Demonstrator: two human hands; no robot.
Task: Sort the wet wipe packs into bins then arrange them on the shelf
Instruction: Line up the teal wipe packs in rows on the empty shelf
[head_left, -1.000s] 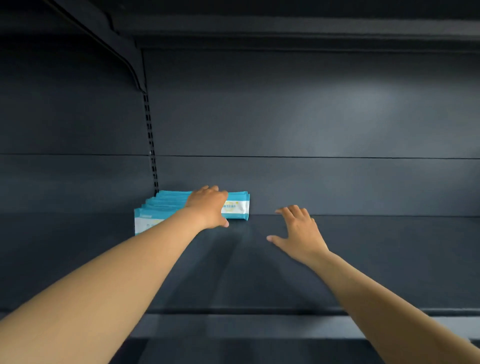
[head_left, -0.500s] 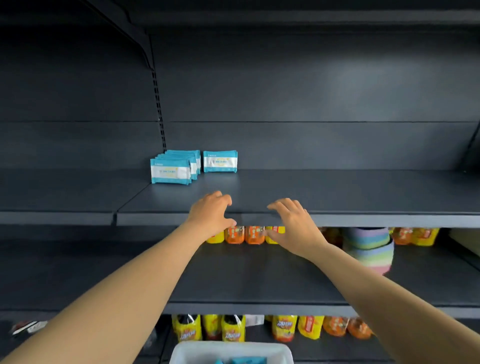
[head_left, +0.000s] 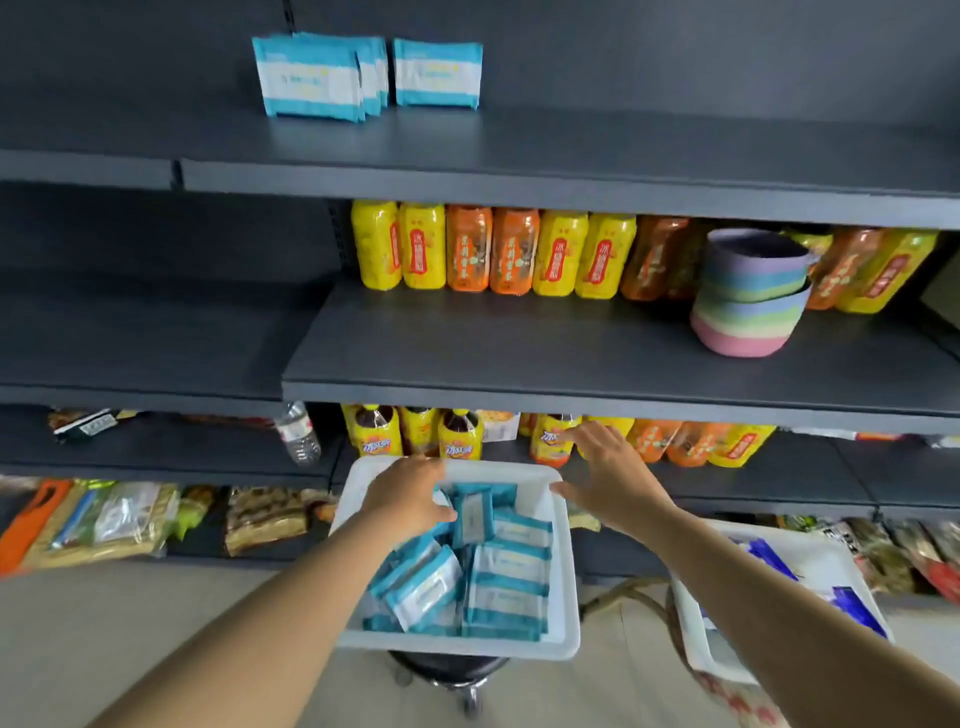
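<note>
Left hand (head_left: 410, 493) perhaps touching packs (head_left: 467, 566).

Packs (head_left: 470, 566) lie in bin (head_left: 563, 582) beneath left fingers (head_left: 434, 512). Right fingers (head_left: 576, 434) spread just right of bin's far corner. Second bin (head_left: 698, 644) right. Shelved packs (head_left: 363, 73) above, beyond both.

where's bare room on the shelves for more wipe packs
Top shelf: bare right of the wipe packs. Middle shelf: bare in front of the drink bottles, left of the striped bowls. Crowded: the white bin, where both hands reach.
</note>
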